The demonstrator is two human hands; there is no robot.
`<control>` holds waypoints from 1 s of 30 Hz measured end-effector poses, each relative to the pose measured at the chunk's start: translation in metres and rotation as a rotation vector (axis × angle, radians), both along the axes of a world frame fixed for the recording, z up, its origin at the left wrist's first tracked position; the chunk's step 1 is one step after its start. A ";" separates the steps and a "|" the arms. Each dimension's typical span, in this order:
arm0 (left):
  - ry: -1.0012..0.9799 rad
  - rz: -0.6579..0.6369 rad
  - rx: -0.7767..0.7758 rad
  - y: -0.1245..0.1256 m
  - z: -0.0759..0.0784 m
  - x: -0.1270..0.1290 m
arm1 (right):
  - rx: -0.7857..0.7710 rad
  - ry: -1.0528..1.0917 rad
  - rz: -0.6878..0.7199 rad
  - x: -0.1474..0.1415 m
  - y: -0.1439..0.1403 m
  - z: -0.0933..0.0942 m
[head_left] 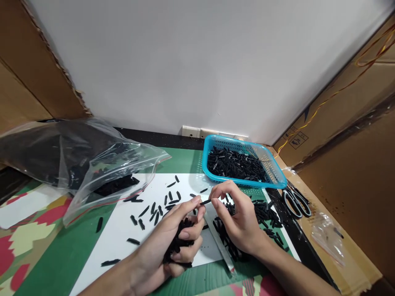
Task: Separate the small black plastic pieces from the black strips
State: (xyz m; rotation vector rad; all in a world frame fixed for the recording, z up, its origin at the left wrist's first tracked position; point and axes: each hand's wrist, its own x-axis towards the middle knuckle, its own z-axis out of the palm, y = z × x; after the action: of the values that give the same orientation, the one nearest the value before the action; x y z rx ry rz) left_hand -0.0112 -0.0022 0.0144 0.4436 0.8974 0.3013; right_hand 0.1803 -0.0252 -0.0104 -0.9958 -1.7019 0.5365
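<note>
My left hand (180, 240) curls around a bunch of small black strips (181, 242), held in the palm under the fingers. Between its thumb and forefinger is one end of a single black strip (205, 202). The thumb and forefinger of my right hand (236, 213) are pinched at that strip's other end. Several loose black strips (153, 207) lie scattered on a white sheet (123, 224) to the left. Partly hidden behind my right hand is a heap of the same strips (265, 213). A narrow clear strip like a ruler (219, 242) lies between my hands.
A blue basket (243, 183) full of black strips stands at the back right. Black-handled scissors (296, 203) and a small plastic bag (328, 238) lie to its right. A large zip bag (101, 164) of black pieces sprawls at left. Cardboard (354, 164) walls the right side.
</note>
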 end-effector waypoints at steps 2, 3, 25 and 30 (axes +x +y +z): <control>0.016 0.001 0.055 -0.001 0.003 0.000 | 0.006 -0.024 0.002 -0.003 -0.001 -0.002; 0.016 0.010 0.084 -0.002 0.003 0.000 | 0.019 -0.037 0.002 -0.004 -0.001 -0.002; -0.014 0.062 0.226 -0.003 -0.005 0.004 | 0.329 -0.291 -0.020 0.004 0.001 -0.011; -0.021 0.064 0.215 -0.004 -0.004 0.004 | 0.311 -0.285 -0.048 0.004 0.001 -0.009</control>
State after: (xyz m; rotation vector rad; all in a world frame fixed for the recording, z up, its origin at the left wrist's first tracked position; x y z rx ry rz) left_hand -0.0072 -0.0058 0.0103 0.6098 0.8631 0.4627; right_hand 0.1842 -0.0240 -0.0198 -0.9139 -1.9354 0.0934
